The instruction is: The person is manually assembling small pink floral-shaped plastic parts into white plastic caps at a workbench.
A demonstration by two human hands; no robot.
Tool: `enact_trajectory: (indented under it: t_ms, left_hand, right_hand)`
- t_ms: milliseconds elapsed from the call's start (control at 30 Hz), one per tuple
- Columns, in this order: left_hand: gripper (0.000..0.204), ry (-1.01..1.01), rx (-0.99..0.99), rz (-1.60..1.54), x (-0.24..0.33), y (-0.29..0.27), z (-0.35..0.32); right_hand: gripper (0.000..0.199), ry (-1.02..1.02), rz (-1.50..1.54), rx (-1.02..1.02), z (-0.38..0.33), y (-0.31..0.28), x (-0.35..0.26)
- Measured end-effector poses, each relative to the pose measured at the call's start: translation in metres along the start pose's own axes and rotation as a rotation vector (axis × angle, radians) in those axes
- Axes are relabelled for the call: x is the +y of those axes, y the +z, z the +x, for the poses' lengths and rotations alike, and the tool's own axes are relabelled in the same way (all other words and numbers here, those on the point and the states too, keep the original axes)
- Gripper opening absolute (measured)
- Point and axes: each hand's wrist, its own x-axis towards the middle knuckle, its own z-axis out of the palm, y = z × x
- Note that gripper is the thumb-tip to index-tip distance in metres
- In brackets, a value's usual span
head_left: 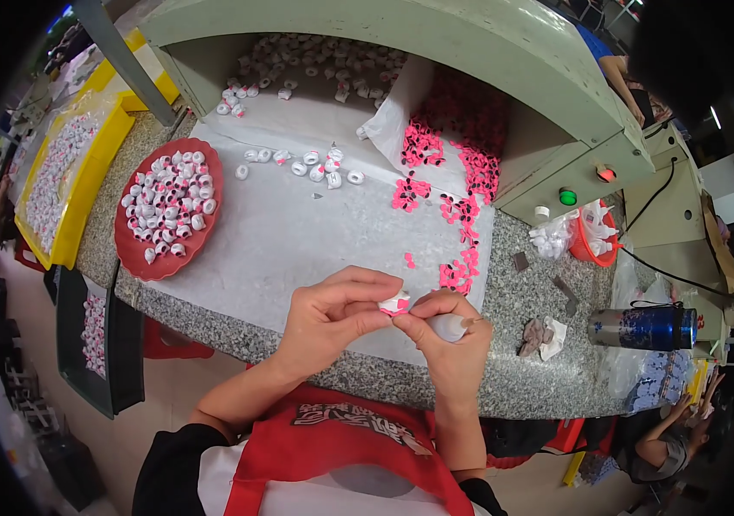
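My left hand (324, 322) pinches a small white piece with pink on it (396, 303) between thumb and fingers, above the front edge of the bench. Against the same piece, the thumb and index fingertip of my right hand (457, 365) press from the other side. A small white bottle (448, 327) is tucked in the curled fingers of my right hand. Just beyond my hands lie small flat pink pieces with dark spots (457, 277), spread along the right of the white sheet (298, 232). Small white rounded pieces (319, 168) lie farther back on it.
A red dish (156, 268) heaped with white-and-pink pieces stands at left, by a yellow tray (83, 225). The green metal machine (367, 19) spans the back, more pieces inside. At right are a red basket (595, 251), a blue bottle (642, 329) and crumpled scraps (543, 337).
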Motion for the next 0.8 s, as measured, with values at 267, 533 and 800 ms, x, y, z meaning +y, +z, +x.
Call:
enact_trajectory:
  t_ms: [267,533,800]
  left_hand:
    - [0.026,0.098,0.066,0.122,-0.001,0.011,-0.006]
    - [0.023,0.206,0.088,0.223,-0.006,0.015,-0.009]
    - [0.024,0.179,0.072,0.208,-0.006,0.014,-0.009]
  right_hand:
    - [0.022,-0.15,-0.068,-0.006,-0.003,0.0,-0.003]
    - [0.022,-0.246,-0.12,-0.001,-0.004,-0.001,0.0]
    - [0.02,-0.247,-0.087,-0.015,-0.003,-0.003,0.005]
